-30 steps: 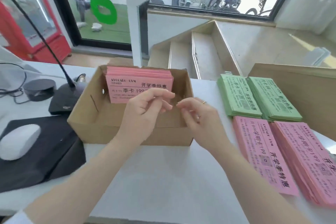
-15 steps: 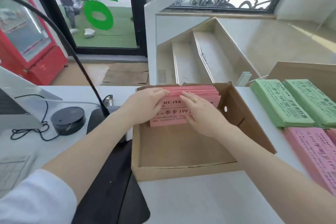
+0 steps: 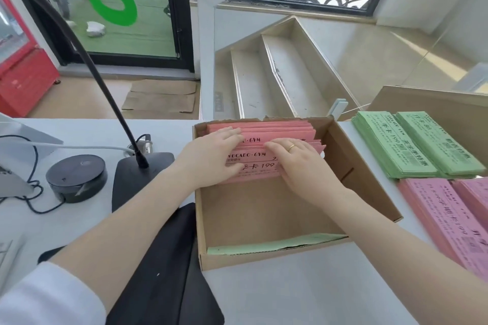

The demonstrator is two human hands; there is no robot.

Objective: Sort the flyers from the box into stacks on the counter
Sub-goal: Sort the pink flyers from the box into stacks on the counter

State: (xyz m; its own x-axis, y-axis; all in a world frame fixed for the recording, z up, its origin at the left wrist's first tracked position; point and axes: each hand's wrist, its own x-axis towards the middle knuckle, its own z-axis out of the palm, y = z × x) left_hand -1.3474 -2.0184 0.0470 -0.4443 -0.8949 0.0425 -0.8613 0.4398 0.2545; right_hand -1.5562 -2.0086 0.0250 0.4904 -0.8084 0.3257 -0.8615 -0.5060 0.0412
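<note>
Now both hands' fingers [image 3: 232, 133] flat, uncurled, atop pink flyers [image 3: 277, 132] in box [image 3: 369, 192].

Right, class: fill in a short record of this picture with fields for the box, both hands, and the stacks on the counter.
box: open cardboard box on the counter
in box: pink flyers standing at the far end; green flyer lying by the near wall
left hand: on the pink flyers, fingers parting them
right hand: on the same flyers, ring on one finger
stacks: two green stacks, two pink stacks, right of the box
</note>
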